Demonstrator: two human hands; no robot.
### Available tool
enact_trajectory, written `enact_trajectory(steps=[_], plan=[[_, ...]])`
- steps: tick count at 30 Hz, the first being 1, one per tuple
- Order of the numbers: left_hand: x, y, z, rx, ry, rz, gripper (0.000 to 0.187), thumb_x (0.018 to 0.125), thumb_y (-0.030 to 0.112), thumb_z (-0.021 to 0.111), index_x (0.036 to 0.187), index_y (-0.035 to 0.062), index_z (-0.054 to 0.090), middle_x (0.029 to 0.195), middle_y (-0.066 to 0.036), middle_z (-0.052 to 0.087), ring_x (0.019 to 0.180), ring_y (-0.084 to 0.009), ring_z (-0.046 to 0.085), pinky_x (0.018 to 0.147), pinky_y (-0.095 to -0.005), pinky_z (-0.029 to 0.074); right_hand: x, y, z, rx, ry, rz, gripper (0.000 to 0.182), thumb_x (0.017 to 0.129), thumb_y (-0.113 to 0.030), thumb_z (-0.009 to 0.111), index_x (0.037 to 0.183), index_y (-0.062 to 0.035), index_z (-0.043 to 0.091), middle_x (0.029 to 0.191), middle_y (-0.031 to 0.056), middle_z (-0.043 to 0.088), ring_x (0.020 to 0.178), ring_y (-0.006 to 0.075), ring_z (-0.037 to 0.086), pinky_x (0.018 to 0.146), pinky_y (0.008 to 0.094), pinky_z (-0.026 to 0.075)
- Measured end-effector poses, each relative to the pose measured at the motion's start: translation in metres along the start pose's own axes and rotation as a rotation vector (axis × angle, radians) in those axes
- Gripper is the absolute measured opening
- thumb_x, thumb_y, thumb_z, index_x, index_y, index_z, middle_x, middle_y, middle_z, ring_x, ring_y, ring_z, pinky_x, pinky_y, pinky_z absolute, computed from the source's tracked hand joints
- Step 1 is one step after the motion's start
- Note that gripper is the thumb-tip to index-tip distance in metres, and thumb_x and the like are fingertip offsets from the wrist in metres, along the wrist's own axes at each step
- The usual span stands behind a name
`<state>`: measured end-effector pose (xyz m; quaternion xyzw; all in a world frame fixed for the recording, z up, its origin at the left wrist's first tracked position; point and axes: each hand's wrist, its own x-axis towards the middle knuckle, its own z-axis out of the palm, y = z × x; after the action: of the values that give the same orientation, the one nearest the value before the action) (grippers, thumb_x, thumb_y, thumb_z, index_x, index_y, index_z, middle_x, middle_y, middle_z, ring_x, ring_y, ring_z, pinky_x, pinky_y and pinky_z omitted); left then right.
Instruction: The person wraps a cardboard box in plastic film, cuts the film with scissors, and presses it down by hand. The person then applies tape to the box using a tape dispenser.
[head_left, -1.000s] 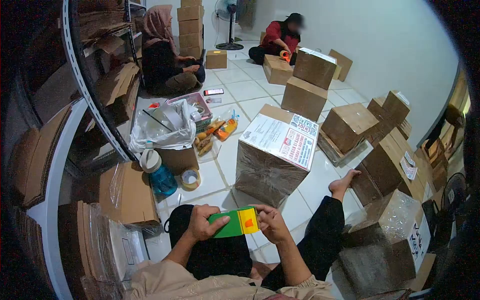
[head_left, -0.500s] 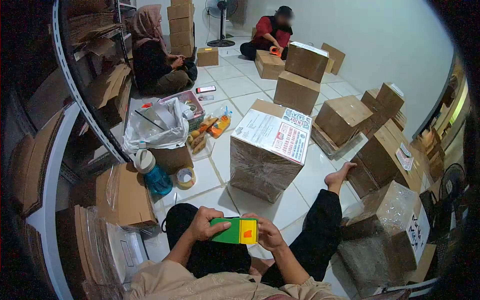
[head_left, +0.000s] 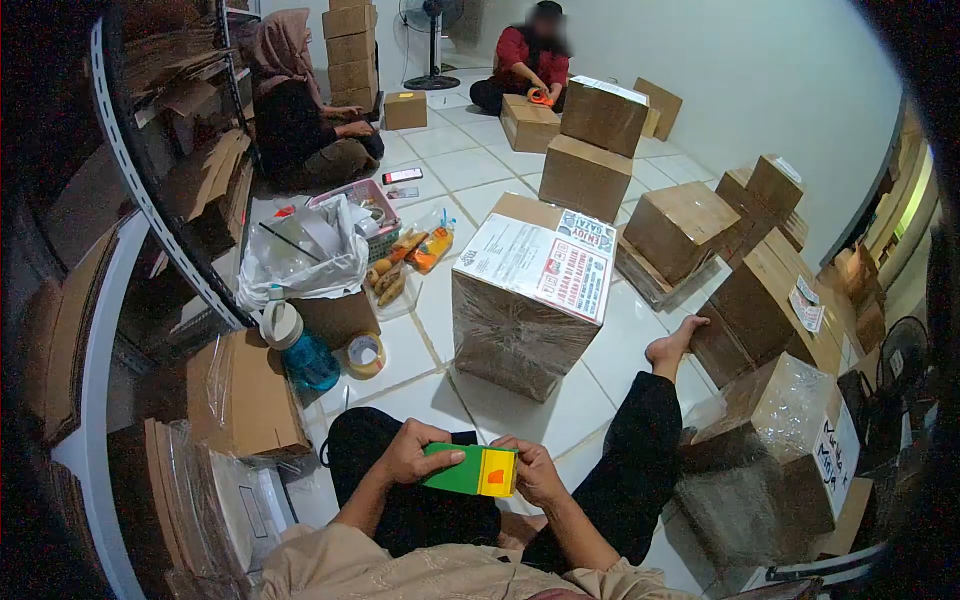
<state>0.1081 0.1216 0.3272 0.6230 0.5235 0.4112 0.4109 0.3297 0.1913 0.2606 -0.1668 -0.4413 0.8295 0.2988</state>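
Note:
A small, flat green box [head_left: 452, 469] with a yellow end and an orange mark lies across both my hands, above my lap. My left hand [head_left: 417, 455] grips its green end, the thumb lying along the top face. Around the yellow end, the fingers of my right hand [head_left: 535, 472] are closed on the edge and corner. Just beyond my hands a large carton [head_left: 525, 340], wrapped in clear film and with printed labels on top, stands on the floor.
To the left are a blue bottle [head_left: 308, 358], a tape roll [head_left: 365, 354], a white plastic bag [head_left: 290, 265] and a bag of snacks [head_left: 432, 249]. Several cartons [head_left: 685, 232] stand on the right. Two people sit at the back, one holding an orange tape dispenser [head_left: 540, 97] at a box.
The view has shifted slightly. The green box is tilted a little more, its yellow end lower. My right hand's fingers have moved slightly along the yellow end.

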Motion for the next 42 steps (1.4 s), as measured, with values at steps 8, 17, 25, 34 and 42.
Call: enact_trajectory(steps=[8,17,25,34,42], plan=[[0.006,0.014,0.003,0.276,-0.052,0.060,0.034,0.074,0.031,0.066,0.061,0.0006,0.058,0.052,-0.011,0.052,0.047,-0.0192,0.049,0.048,-0.0317,0.039,-0.013,-0.020,-0.008,-0.587,0.001,-0.055,0.014,0.089,-0.011,0.052,0.096,0.0016,0.054,0.097,0.0083,0.056,0.088,0.0147,0.055,0.080,0.0276,0.047],[0.006,0.017,-0.011,0.133,0.069,-0.016,0.038,0.073,0.030,0.067,0.055,0.0000,0.053,0.046,-0.009,0.046,0.043,-0.0146,0.045,0.044,-0.0299,0.036,-0.028,-0.046,-0.006,-0.148,0.096,0.212,0.036,0.090,-0.025,0.052,0.114,0.0017,0.049,0.104,0.0142,0.058,0.095,0.0209,0.059,0.086,0.0341,0.048],[0.009,0.000,0.021,0.197,0.015,0.122,0.038,0.065,0.029,0.068,0.051,-0.0009,0.049,0.044,-0.013,0.043,0.041,-0.0237,0.040,0.044,-0.0349,0.032,-0.040,0.011,-0.014,0.396,0.006,0.213,0.044,0.089,-0.022,0.054,0.124,0.0034,0.043,0.116,0.0090,0.055,0.103,0.0155,0.055,0.091,0.0287,0.045],[0.012,0.008,0.031,0.187,0.087,0.105,0.034,0.065,0.025,0.067,0.051,-0.0021,0.051,0.044,-0.013,0.044,0.040,-0.0219,0.041,0.044,-0.0341,0.032,-0.043,0.010,-0.012,0.323,0.010,0.208,0.036,0.086,-0.010,0.056,0.117,0.0055,0.049,0.105,0.0083,0.060,0.092,0.0127,0.060,0.081,0.0245,0.048],[0.003,0.013,0.046,-0.031,0.079,-0.063,0.045,0.078,0.031,0.061,0.050,-0.0009,0.045,0.044,-0.003,0.035,0.043,-0.0082,0.031,0.041,-0.0276,0.026,-0.065,-0.030,0.012,-0.176,0.154,-0.008,0.015,0.085,-0.010,0.058,0.088,0.0041,0.062,0.078,0.0031,0.062,0.070,0.0081,0.057,0.066,0.0235,0.048]])
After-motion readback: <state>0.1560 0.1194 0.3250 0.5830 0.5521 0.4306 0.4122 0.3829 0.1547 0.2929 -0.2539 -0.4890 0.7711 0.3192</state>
